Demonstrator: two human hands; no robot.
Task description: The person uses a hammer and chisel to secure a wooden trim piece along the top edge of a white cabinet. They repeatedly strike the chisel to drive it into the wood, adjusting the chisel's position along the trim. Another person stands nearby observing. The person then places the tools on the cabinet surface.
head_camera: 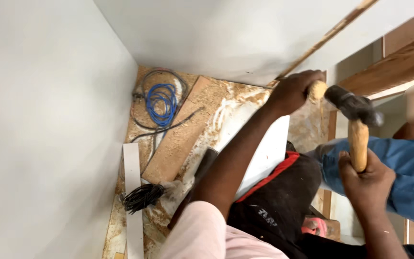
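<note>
Head view, looking steeply down into a corner between pale walls.

Right hand (366, 180) — closed around the lower end of a hammer's wooden handle (358, 144). The handle's long axis runs nearly vertical in the frame, with the dark hammer head (352, 104) at its upper end. The head lies across the handle, tilted, its blurred lower-right end pointing toward the right edge of the frame.

Left hand (293, 91) — closed around a short pale wooden grip (317, 90), apparently the butt of a tool; its working end is hidden behind the hand, so I cannot tell which way it points. The hammer head sits just beside this butt, touching or nearly so.

A thin wooden strip (329, 34) runs diagonally from the left hand up to the top right, along the wall.

Floor (238, 103): covered in sawdust. On it lie a wooden board (180, 139), a coil of blue cable (161, 103) with grey cable around it, a black cable bundle (142, 196) and a white strip (132, 192).

Right edge: wooden shelving (398, 64) and a blue-clad leg (389, 168), blurred.
</note>
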